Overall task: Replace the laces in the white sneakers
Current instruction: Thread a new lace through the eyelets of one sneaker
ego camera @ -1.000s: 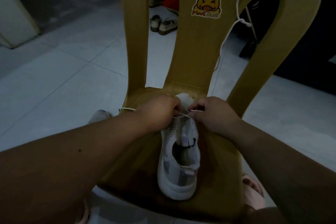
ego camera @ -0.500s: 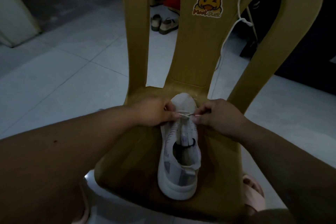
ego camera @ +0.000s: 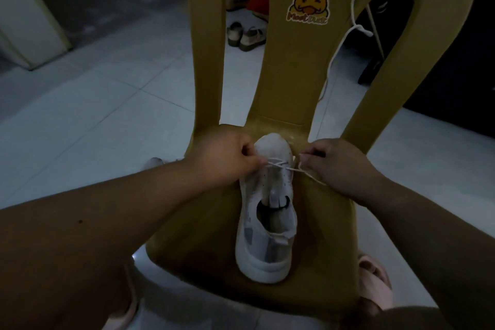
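Dim light. White sneaker lies on the seat of the yellow plastic chair, toe toward the chair back, heel toward me, opening facing up.

My left hand: fingers curled, pinching the white lace at the sneaker's left edge, just behind the toe cap. The knuckles touch the shoe.

My right hand: fingers curled as well, thumb and forefinger pinching the other run of the same lace, just off the sneaker's right edge and apart from the shoe. A slack bit trails under this hand onto the seat.

Between my hands the lace crosses over the front of the upper, near the toe. I cannot make out which eyelets it passes through.

A second white cord hangs down the right side of the chair back, knotted partway down. Duck sticker on the back's middle panel. Pair of sandals on the tiled floor, seen through the left opening. Pink slipper at lower right, beside the seat's front corner.
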Demonstrator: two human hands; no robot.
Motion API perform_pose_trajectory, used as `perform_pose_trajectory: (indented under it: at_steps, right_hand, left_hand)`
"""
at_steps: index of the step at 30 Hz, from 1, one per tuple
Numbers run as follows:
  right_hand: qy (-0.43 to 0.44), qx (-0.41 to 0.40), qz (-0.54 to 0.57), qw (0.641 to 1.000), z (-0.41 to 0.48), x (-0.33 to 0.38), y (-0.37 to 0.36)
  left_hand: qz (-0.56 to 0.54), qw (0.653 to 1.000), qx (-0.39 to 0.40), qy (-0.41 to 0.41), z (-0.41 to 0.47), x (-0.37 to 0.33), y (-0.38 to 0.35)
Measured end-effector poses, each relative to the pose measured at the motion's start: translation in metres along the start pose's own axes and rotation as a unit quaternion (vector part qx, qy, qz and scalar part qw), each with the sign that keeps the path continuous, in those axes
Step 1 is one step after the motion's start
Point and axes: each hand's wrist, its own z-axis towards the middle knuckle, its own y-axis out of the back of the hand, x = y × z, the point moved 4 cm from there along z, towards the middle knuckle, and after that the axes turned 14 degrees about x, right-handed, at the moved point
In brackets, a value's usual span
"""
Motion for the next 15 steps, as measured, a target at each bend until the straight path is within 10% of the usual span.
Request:
perform_pose_trajectory:
  at_steps: [15]
  right_hand:
    - [0.050, 0.033, -0.148, 0.987, -0.001, 0.035, -0.039]
  left_hand:
    - [-0.173, 0.981, 0.044, 0.072, -0.017, 0.015, -0.033]
